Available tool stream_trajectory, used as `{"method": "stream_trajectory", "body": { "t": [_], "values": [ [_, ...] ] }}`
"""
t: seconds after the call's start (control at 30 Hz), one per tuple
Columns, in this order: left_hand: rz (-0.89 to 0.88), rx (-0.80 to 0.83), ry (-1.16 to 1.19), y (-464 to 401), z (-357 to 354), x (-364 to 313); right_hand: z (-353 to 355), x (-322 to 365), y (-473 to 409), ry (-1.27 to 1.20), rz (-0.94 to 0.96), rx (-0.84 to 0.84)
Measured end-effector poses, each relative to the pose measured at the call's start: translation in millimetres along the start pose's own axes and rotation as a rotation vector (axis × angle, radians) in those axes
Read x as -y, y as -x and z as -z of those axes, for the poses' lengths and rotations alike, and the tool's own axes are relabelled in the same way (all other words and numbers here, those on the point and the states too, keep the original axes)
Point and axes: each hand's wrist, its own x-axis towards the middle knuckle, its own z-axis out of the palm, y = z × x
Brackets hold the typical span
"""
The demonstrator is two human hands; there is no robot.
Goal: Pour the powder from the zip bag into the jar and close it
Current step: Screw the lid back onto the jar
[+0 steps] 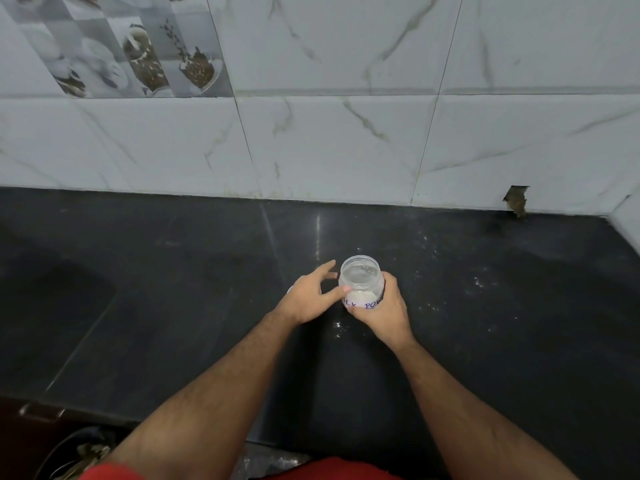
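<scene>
A small clear plastic jar [360,277] stands on the black countertop [485,323], with white powder in its lower part and a white label with blue writing. Its mouth looks uncovered. My right hand [382,313] is wrapped around the jar's right side and base. My left hand [311,297] hovers at the jar's left, fingers spread, thumb touching the jar's side. A small pale edge [289,290] shows under my left hand; I cannot tell what it is. No zip bag is in view.
White specks of spilled powder [337,325] dot the countertop near and right of the jar. A marble-tiled wall [329,143] rises behind the counter, with a broken hole [516,199] at its base on the right. The counter's front edge lies close to my body.
</scene>
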Motion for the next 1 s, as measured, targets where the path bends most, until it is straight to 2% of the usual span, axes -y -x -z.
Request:
{"method": "stream_trajectory", "body": {
  "t": [0.17,0.33,0.57,0.7,0.8,0.87,1.0],
  "values": [
    [-0.001,-0.077,-0.093,-6,28,22,0,10,2,-0.006,-0.005,-0.057],
    [0.053,0.024,-0.293,-8,32,55,0,14,8,-0.067,-0.063,-0.079],
    [-0.035,0.123,-0.582,-17,23,53,11,20,15,-0.154,-0.117,-0.037],
    [-0.018,0.131,-0.626,-23,16,58,15,24,15,-0.263,-0.13,-0.004],
    [-0.016,0.075,-0.51,-25,16,57,16,26,14,-0.309,-0.139,0.018],
    [0.031,-0.003,-0.313,-28,17,51,16,27,14,-0.316,-0.146,0.03],
    [0.267,-0.144,0.494,-37,20,25,16,29,14,-0.286,-0.134,0.066]
  ]
}}
